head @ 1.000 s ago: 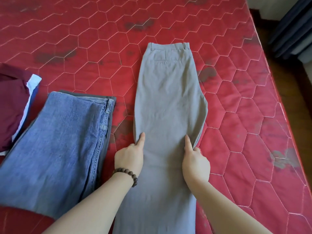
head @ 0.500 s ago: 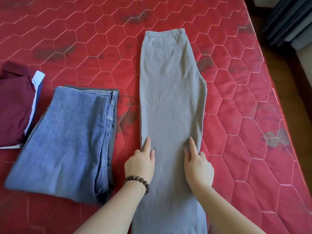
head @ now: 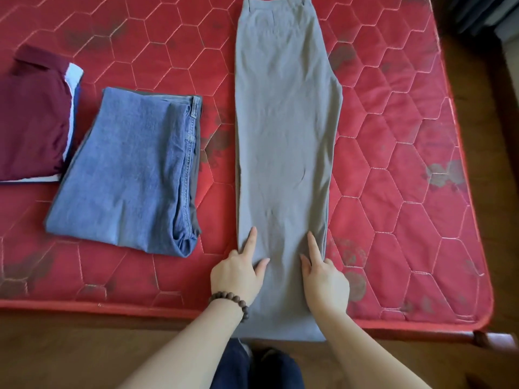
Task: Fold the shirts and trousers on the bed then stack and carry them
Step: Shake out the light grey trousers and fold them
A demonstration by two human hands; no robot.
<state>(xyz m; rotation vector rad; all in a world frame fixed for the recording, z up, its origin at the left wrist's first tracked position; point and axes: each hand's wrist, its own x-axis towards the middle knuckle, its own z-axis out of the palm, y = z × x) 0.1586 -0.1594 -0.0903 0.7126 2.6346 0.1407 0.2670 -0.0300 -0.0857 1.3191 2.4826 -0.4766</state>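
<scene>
Grey trousers lie lengthwise on the red mattress, folded leg over leg, waistband at the far end and hems hanging over the near edge. My left hand rests on their left edge with the forefinger stretched out and flat. My right hand presses the right side the same way. Neither hand grips the cloth. Folded blue jeans lie to the left, apart from the trousers. A folded maroon shirt lies at the far left on a white garment.
The mattress ends at a red piped edge near me, with wooden floor below. Its right edge runs beside a wooden floor strip. My dark trouser legs show at the bottom. A beaded bracelet circles my left wrist.
Both hands have slid down the grey trousers toward me, smoothing the legs. The view has tipped down, so the mattress's near edge and the floor now show.
</scene>
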